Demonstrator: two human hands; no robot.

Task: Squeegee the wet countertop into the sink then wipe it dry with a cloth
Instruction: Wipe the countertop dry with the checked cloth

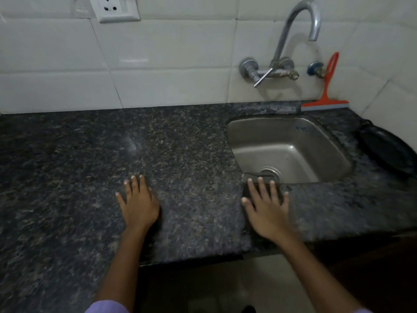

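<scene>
A dark speckled granite countertop (90,159) runs under a white tiled wall. Set into it at the right is a steel sink (291,150). An orange squeegee (326,96) stands behind the sink, its handle leaning on the wall and its blade on the counter. My left hand (137,204) lies flat on the counter, fingers apart, holding nothing. My right hand (267,211) is spread flat at the sink's near edge, also holding nothing. No cloth is in view.
A curved metal tap (300,26) with a lever sticks out of the wall above the sink. A dark round pan (385,150) lies on the counter right of the sink. A white socket (116,7) sits high on the wall at left.
</scene>
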